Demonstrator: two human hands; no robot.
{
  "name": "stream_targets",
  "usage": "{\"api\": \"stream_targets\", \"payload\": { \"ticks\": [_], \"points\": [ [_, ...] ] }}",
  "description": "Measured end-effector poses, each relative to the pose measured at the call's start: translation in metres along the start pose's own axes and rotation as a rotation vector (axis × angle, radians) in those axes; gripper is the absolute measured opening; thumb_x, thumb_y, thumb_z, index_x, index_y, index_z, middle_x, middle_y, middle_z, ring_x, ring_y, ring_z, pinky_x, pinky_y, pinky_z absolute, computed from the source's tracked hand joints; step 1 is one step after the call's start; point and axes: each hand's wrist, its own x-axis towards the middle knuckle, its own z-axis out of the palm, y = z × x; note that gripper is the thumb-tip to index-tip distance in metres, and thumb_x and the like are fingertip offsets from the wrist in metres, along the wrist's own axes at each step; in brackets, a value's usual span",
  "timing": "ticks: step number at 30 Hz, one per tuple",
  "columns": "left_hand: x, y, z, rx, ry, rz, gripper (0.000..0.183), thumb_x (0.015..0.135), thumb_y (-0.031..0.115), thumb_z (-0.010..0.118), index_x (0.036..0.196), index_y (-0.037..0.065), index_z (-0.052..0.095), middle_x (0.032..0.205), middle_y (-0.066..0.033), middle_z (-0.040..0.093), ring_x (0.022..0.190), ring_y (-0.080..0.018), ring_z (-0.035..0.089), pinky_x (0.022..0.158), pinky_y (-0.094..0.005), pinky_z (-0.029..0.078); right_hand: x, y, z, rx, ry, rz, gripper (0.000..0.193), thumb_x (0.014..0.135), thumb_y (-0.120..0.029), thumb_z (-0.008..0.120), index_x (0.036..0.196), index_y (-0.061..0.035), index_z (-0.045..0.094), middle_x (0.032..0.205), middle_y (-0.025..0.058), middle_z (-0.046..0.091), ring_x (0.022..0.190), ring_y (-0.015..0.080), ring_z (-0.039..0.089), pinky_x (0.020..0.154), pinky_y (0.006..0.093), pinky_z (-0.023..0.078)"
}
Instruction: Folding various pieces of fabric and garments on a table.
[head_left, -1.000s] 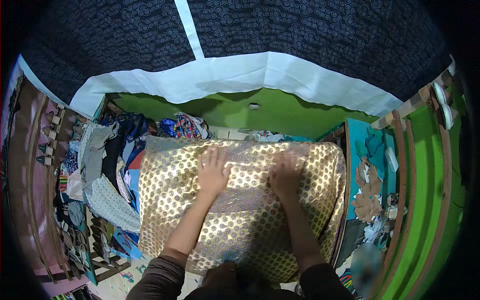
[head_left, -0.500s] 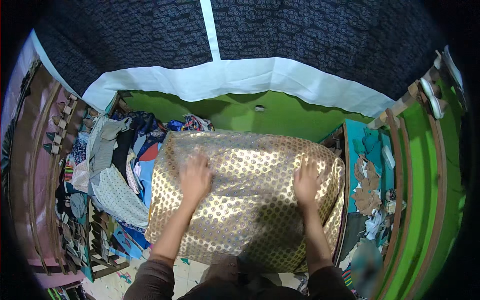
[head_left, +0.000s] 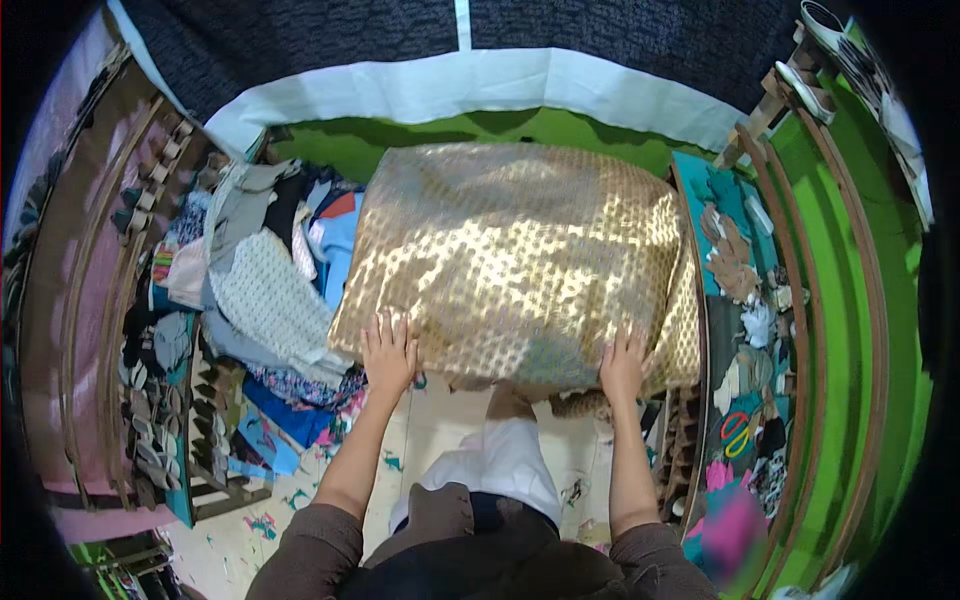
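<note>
A large gold cloth (head_left: 500, 250) with a repeating dot pattern covers the broad surface in front of me and hangs over its near edge. My left hand (head_left: 389, 355) lies flat on the cloth's near left part, fingers spread. On the near right part, my right hand (head_left: 625, 365) rests with its fingers stretched out. Neither hand grips the cloth. What lies under it is hidden.
Piled clothes and fabric (head_left: 280, 270) crowd the left side. At the right, a teal-topped shelf (head_left: 690, 180) bears fabric scraps and scissors (head_left: 736, 433) with red and yellow handles. Wooden racks stand on both sides. Scraps litter the tiled floor (head_left: 430, 430).
Both hands have come from the cloth's middle to its near edge. The cloth now sits higher in view, and more floor and my legs show below it.
</note>
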Motion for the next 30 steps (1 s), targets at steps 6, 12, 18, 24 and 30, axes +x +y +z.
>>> {"api": "stream_targets", "payload": {
  "ticks": [6,12,18,24,30],
  "points": [
    [-0.090,-0.024,-0.013,-0.121,-0.070,-0.038,0.052,0.081,0.028,0.055,0.128,0.009,0.043,0.133,-0.0180,0.037,0.123,-0.0335,0.034,0.100,-0.0471,0.027,-0.079,0.020,-0.029,0.248,-0.196,0.092,0.037,0.091,-0.023,0.041,0.124,-0.0064,0.047,0.124,0.0154,0.047,0.119,0.0315,0.039,0.102,0.0423,0.028],
    [-0.093,-0.022,-0.028,-0.238,-0.002,-0.028,0.044,0.076,0.016,0.058,0.117,0.003,0.048,0.118,-0.0192,0.048,0.107,-0.0323,0.047,0.088,-0.0419,0.037,-0.102,0.054,-0.024,0.224,-0.011,0.030,0.027,0.084,-0.015,0.048,0.106,-0.0035,0.058,0.102,0.0146,0.059,0.100,0.0303,0.052,0.089,0.0410,0.038],
    [-0.082,0.047,-0.033,-0.270,-0.042,0.169,0.035,0.074,0.014,0.058,0.108,0.006,0.054,0.114,-0.0130,0.051,0.104,-0.0282,0.050,0.084,-0.0398,0.039,-0.094,0.063,-0.022,0.068,-0.079,-0.134,0.040,0.082,-0.015,0.055,0.120,-0.0046,0.048,0.108,0.0153,0.052,0.102,0.0315,0.047,0.086,0.0403,0.040],
    [-0.059,0.168,-0.023,-0.308,0.039,0.473,0.035,0.074,0.013,0.055,0.109,0.007,0.053,0.112,-0.0097,0.050,0.104,-0.0251,0.048,0.085,-0.0373,0.039,-0.054,0.122,-0.008,-0.104,0.129,-0.004,0.048,0.076,-0.005,0.056,0.123,-0.0061,0.045,0.111,0.0131,0.050,0.103,0.0311,0.046,0.092,0.0410,0.036],
    [-0.046,0.263,-0.001,-0.204,0.034,0.548,0.040,0.075,0.014,0.053,0.114,0.009,0.049,0.111,-0.0092,0.050,0.103,-0.0231,0.047,0.086,-0.0359,0.039,-0.033,0.182,-0.023,0.138,-0.045,-0.509,0.022,0.069,0.001,0.052,0.090,-0.0020,0.054,0.090,0.0120,0.053,0.088,0.0307,0.051,0.080,0.0394,0.041]
  ]
}}
